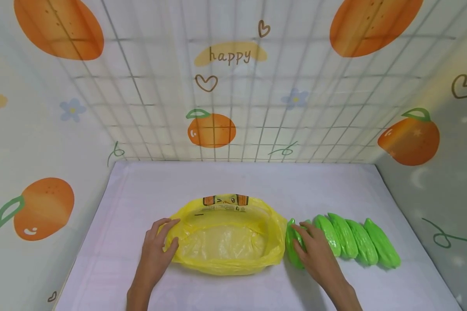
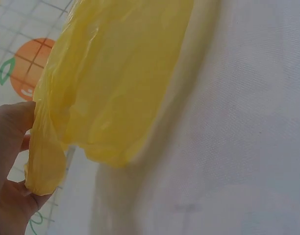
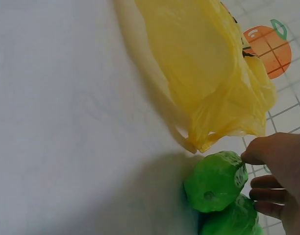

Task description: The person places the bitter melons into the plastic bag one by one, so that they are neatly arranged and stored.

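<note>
Yellow bag (image 1: 225,265): left hand (image 1: 157,239) curled round end, seemingly steadying. Green gourds (image 1: 342,237), toward worktop's (image 1: 218,177) right edge: right hand (image 1: 315,248) touches leftmost, grasp unclear.

Passing room along the table's (image 1: 171,177) far strip, the yellow bag (image 1: 225,266) nearer centre and green vegetables (image 1: 343,235) right as obstacles.

Bag (image 1: 229,268) on the table (image 1: 140,185), row of gourds (image 1: 342,235) to its right, nearest gourd (image 1: 291,248) just beside it, wall (image 1: 241,95) behind
</note>
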A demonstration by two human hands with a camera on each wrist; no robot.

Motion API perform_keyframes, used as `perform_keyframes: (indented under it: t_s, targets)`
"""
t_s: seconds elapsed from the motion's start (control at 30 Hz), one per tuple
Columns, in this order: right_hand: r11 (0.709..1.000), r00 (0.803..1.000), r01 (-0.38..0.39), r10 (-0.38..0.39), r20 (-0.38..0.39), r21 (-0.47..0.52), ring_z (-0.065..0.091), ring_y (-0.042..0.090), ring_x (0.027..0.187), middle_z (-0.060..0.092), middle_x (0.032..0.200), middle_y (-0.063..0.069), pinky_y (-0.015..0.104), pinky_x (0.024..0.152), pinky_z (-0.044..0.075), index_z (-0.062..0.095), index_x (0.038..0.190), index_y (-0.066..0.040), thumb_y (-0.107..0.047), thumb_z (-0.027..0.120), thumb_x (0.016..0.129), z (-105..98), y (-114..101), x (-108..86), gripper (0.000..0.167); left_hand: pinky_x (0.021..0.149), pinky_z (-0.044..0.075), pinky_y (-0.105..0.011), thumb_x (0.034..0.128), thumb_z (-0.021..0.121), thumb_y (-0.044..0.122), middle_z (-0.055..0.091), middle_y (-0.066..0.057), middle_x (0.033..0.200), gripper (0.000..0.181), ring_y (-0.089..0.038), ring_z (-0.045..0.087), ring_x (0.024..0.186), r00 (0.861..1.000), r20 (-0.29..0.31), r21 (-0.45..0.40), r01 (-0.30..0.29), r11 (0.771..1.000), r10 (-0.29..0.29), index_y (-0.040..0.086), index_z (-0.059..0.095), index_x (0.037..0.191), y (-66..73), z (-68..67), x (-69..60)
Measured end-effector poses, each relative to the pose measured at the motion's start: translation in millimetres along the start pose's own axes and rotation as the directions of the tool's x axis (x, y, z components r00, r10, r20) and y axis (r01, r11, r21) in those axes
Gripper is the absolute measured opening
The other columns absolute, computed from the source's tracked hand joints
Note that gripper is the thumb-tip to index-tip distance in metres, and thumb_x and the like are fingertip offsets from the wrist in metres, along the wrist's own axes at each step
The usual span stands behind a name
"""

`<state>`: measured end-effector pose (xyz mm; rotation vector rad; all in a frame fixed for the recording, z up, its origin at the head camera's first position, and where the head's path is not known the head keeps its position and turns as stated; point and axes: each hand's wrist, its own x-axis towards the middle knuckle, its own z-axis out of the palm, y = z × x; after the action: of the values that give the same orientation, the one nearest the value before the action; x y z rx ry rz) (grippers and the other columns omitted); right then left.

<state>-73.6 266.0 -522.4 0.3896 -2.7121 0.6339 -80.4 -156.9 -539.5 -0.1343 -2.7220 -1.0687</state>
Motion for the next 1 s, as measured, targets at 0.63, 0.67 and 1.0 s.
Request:
perform_keyframes:
  t_s: [0.63,0.67,1.0]
  targets:
    - [0.993,0.974,-0.063,0.083,0.21,-0.097,0.062,0.038,0.1,0.064,0.11,0.021,0.052,0.084,0.051,0.061,0.13,-0.001,-0.012,0.072,0.089,-3,-9,12.4,0.044,0.088,0.044,-0.045,0.0919,0.066,0.014,0.047,0.001,0.137,0.045,-0.026,0.047,0.111,1.0,0.013,0.023,-0.022,0.999,0.022,0.029,0.06,0.134,2.8,-0.7,-1.9]
    - [0.993,0.974,-0.062,0.081,0.213,-0.096,0.062,0.039,0.099,0.065,0.109,0.022,0.052,0.084,0.051,0.061,0.13,0.0,-0.012,0.072,0.088,-4,-9,13.0,0.044,0.088,0.044,-0.045,0.0919,0.066,0.014,0.047,0.001,0.137,0.045,-0.026,0.046,0.112,1.0,0.013,0.022,-0.023,1.0,0.022,0.028,0.06,0.134,2.8,-0.6,-2.0]
    - [0.988,0.962,-0.074,0.106,0.251,-0.137,0.063,0.038,0.098,0.064,0.11,0.021,0.052,0.084,0.052,0.06,0.131,0.0,-0.018,0.072,0.09,-2,-10,13.4,0.047,0.086,0.045,-0.045,0.0919,0.066,0.014,0.048,0.0,0.136,0.046,-0.026,0.047,0.111,0.999,0.007,0.043,-0.044,0.998,0.044,0.027,0.059,0.135,3.6,-0.4,-2.5]
